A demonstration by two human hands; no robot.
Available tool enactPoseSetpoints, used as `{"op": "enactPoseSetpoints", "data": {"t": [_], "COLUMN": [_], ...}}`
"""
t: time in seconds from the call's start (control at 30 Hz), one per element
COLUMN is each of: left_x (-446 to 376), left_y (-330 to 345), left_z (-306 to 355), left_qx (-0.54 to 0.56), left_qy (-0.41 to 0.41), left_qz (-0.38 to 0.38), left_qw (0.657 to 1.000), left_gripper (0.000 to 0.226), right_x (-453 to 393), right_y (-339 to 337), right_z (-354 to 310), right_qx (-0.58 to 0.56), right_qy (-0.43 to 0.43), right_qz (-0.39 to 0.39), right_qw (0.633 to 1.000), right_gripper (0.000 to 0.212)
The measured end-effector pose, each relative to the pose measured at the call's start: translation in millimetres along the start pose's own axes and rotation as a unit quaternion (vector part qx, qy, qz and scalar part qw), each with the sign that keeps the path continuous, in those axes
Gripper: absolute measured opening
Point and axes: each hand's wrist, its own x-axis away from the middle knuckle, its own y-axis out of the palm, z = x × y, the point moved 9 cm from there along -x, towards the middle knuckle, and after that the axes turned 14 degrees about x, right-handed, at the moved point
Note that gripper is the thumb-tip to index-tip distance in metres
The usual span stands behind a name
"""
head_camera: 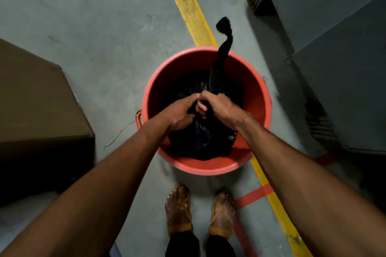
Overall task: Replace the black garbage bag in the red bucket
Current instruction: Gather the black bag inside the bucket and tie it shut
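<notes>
- Head view, task objects: red bucket [206,165] stands on the grey floor [94,27], just ahead of the person's sandalled feet [200,210]. Black garbage bag [201,140] sits inside it, bulging and gathered at the top; its lower bulk rests against the near wall of the bucket.
- Head view, hands: left hand [177,115] and right hand [219,106] meet over the middle of the bucket, touching each other. Both have fingers curled around the bunched neck of the bag. Right-hand fingertips are folded over the black plastic; the left-hand fingers are mostly hidden behind its knuckles, so exact finger placement there cannot be told.
- Head view, bag tail: a twisted strip of bag [223,44] rises from the grip and stands up past the far rim, its tip curled over.
- Head view, surroundings: cardboard box [41,100] to the left, grey cabinet [334,48] to the right, yellow floor line [188,4] passing under the bucket, red tape [253,195] crossing it near the feet.
- Progress, judgement: the old bag's mouth is gathered, probably being knotted or closed. The bag is not yet out of the bucket.
- Remaining, judgement: finish closing, lift the bag out, fit a fresh liner. No new bag is visible in this view.
</notes>
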Motion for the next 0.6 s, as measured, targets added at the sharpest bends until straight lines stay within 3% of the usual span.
{"op": "enactPoseSetpoints", "data": {"t": [0.17, 0.27, 0.37, 0.6], "left_x": [-7.8, -15.1, -20.3, -19.1], "left_y": [0.7, -4.8, -4.4, -8.9], "left_z": [1.9, -3.6, -10.9, -24.1], "left_qx": [-0.031, -0.075, -0.053, 0.136], "left_qy": [0.009, -0.032, -0.053, -0.127], "left_qz": [-0.012, -0.011, -0.016, 0.035], "left_qw": [0.999, 0.997, 0.997, 0.982], "left_gripper": [0.034, 0.01, 0.013, 0.022], "right_x": [-3.4, -5.0, -5.6, -2.8], "right_y": [3.9, 8.2, 10.2, 16.2], "right_z": [-3.0, -5.8, -10.8, -9.5], "right_qx": [-0.029, -0.063, -0.078, -0.05], "right_qy": [-0.033, -0.042, -0.049, -0.064], "right_qz": [-0.032, -0.048, -0.058, -0.062], "right_qw": [0.999, 0.996, 0.994, 0.995], "right_gripper": [0.039, 0.04, 0.041, 0.043]}}
